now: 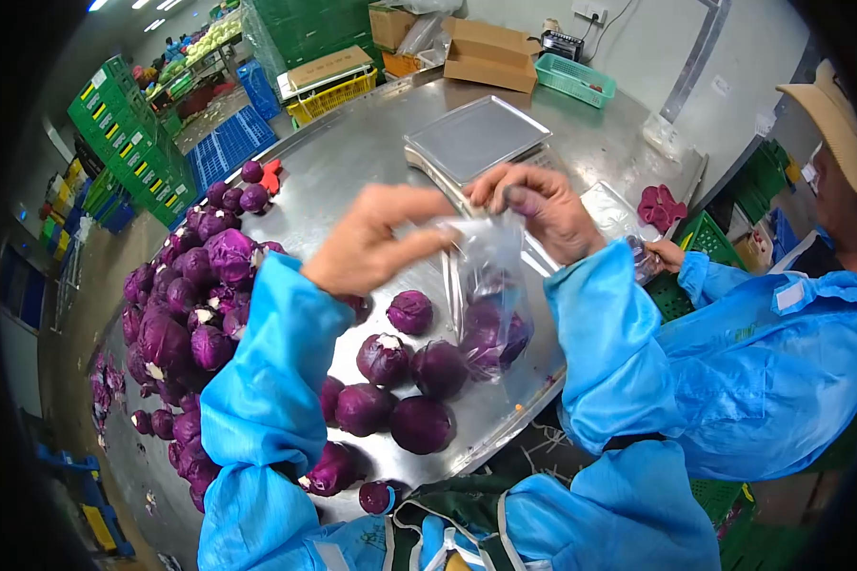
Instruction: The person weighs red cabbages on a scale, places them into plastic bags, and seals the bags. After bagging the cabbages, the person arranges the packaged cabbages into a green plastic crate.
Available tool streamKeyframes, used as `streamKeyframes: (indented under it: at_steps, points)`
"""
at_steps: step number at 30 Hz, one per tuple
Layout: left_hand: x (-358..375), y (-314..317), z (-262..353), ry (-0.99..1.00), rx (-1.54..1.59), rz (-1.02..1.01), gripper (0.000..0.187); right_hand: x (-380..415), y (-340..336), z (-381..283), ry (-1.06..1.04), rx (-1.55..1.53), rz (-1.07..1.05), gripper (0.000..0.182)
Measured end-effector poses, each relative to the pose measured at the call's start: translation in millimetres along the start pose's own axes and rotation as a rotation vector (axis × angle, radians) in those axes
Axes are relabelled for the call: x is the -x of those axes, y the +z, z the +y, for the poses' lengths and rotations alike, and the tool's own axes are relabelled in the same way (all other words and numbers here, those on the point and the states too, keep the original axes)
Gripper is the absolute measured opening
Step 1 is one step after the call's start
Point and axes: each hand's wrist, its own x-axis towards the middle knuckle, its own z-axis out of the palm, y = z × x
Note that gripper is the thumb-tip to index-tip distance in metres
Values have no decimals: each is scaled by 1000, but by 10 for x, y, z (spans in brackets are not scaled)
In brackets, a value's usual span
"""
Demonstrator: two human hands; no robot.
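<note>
Steel table (pixel 352 157), heap of purple cabbages (pixel 186 295), clear bag (pixel 493 262)

Table spans most of the view, bowed by the lens. Co-worker (pixel 762 362) in blue smock and tan cap at the right, one hand reaching to the table's right side. Stack of green crates (pixel 133 143) on the floor, upper left. Heap takes up the table's left side, pale stem ends on some heads. Open cardboard box (pixel 490 59) at the far edge, pale green basket (pixel 576 81) just beside it. Weighing scale (pixel 481 138) beyond the hands, flat metal plate on top. Bag hangs upright over the table's near right, purple cabbage (pixel 495 333) showing through its lower part. Right hand (pixel 554 209): narrow grip, thumb and fingers pinching the bag's top. Left hand (pixel 376 243): blurred, just beside the bag's mouth; cannot tell whether it holds the film. Loose cabbages (pixel 384 359) lie between heap and bag. Small red piece (pixel 271 176) near the heap's far end
</note>
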Motion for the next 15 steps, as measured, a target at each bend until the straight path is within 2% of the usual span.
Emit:
streamKeyframes:
  at_steps: [1, 2, 4, 6, 8, 10, 11, 12, 13, 15]
  points:
    - [-54, 118, -90, 56, -111, -76, 19, 81, -93, 116, 59, -118, 70, 16]
    - [-95, 243, -197, 110, -220, -146, 21, 166, -189, 224, 65, -112, 73, 16]
    - [-123, 526, -437, 118, -230, -176, 19, 365, -337, 386, 84, -170, 225, 15]
    - [-111, 764, -645, 227, -385, -236, 15, 595, -429, 483, 118, -185, 251, 17]
    - [-94, 965, -667, 245, -453, -302, 19, 826, -588, 561, 229, -151, 130, 20]
    - [-13, 1143, -693, 208, -380, -360, 26, 867, -711, 569, 238, -243, 196, 22]
    - [40, 1207, -673, 208, -247, -318, 35, 864, -886, 616, 173, -319, 403, 22]
    - [61, 1206, -575, 206, -241, -281, 41, 862, -1080, 691, 105, -396, 609, 22]
    - [97, 1174, -511, 178, -219, -257, 46, 860, -1333, 828, 132, -269, 771, 22]
    - [265, 1105, -486, 132, -194, -225, 51, 851, -1820, 1261, 409, 270, 968, 23]
